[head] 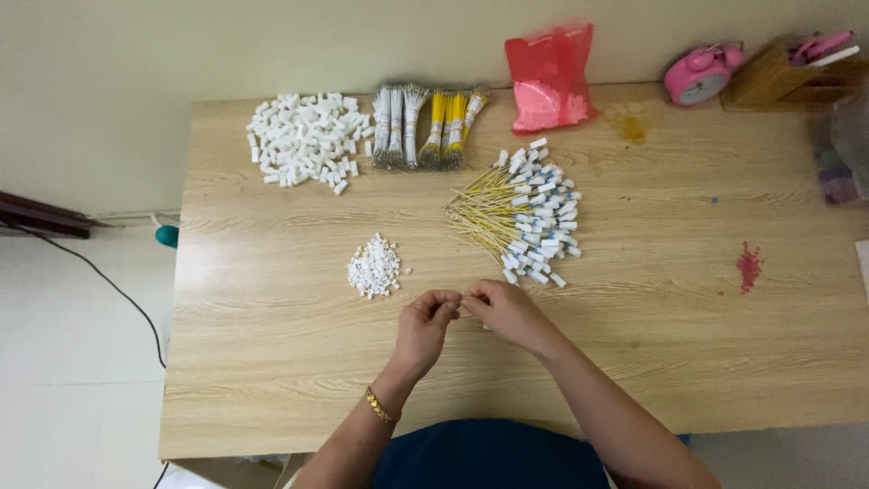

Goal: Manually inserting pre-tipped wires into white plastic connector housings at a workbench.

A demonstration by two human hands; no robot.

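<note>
At the near middle of the pale wood-grain table (272,362), my left hand (424,328) and right hand (507,311) meet fingertip to fingertip, both pinched shut on something too small to make out; a thin yellow wire seems to run between them, uncertain. Gold chain bracelet (381,407) on my left wrist.

At 11 o'clock from the hands, close by: a small heap of tiny white plastic pieces (374,266), rounded, loose. At 1 o'clock, near: a fanned pile of thin yellow wires with white block ends (529,222), some marked blue.

Far edge, 11 o'clock: a big loose heap of white blocky connectors (306,139). Beside it, at 12, bundled wire bunches (425,127), white ones and yellow ones, frayed metallic tips.

At 1 o'clock, far: a red plastic bag (549,77), crinkled, translucent, contents hidden. Far right corner: a pink round alarm clock (701,72), and a wooden holder (778,80) with pink-handled tools in it.
</note>
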